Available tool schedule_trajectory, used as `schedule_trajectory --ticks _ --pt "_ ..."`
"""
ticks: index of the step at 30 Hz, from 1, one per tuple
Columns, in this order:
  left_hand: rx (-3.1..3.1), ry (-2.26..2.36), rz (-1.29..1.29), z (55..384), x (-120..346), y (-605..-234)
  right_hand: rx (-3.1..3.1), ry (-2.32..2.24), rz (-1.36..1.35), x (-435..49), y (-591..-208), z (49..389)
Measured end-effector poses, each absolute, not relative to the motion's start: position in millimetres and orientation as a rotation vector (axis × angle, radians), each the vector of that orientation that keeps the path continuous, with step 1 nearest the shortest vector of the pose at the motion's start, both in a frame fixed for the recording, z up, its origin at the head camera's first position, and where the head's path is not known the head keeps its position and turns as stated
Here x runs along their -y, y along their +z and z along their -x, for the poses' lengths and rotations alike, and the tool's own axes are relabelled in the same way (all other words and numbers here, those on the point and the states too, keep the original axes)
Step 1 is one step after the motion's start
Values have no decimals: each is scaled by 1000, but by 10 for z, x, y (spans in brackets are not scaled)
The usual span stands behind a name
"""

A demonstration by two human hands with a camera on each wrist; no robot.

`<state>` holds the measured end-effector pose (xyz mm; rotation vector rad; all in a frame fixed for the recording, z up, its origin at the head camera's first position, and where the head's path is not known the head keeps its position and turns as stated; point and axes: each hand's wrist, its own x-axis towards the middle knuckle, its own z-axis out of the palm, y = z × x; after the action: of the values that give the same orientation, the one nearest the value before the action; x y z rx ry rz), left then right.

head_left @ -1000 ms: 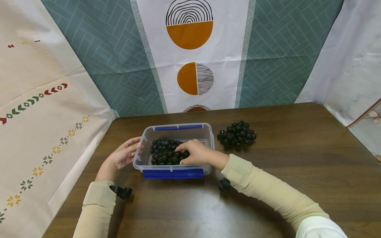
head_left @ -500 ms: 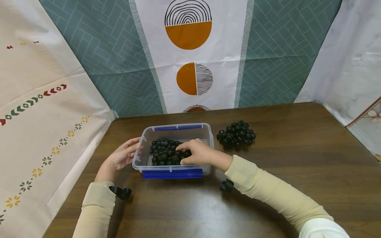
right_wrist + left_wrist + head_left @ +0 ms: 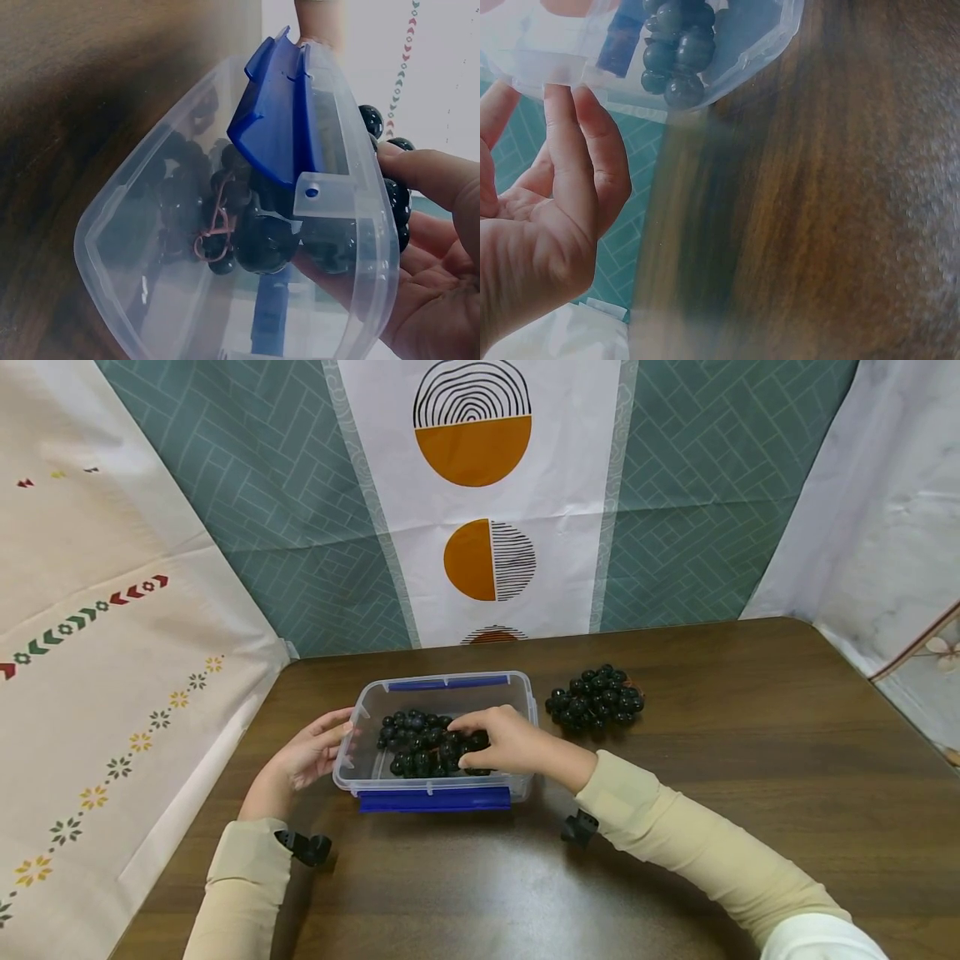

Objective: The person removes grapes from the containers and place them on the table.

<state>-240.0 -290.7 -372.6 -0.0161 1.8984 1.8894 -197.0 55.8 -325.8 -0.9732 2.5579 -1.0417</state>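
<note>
One clear box (image 3: 408, 783): blue-latched, on the worktop (image 3: 712, 710), towards its left edge.
My left hand (image 3: 315, 752): fingers extended, touching the box's left side.
My right hand (image 3: 506, 739): pinching a bunch of dark grapes (image 3: 420, 764) inside the box.
Further bunch (image 3: 595, 700): outside, right of the box, towards the worktop's far edge.

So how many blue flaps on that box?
2: the near flap, on the front of the box, and the far flap, along its back. Any behind the right hand would be hidden.
</note>
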Motion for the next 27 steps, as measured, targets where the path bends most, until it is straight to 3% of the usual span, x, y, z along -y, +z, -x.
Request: schedule_trajectory --ticks 27 --pt "-1884 1897 16 2397 2903 -3741 -2572 -1314 853 -782 -3192 1920"
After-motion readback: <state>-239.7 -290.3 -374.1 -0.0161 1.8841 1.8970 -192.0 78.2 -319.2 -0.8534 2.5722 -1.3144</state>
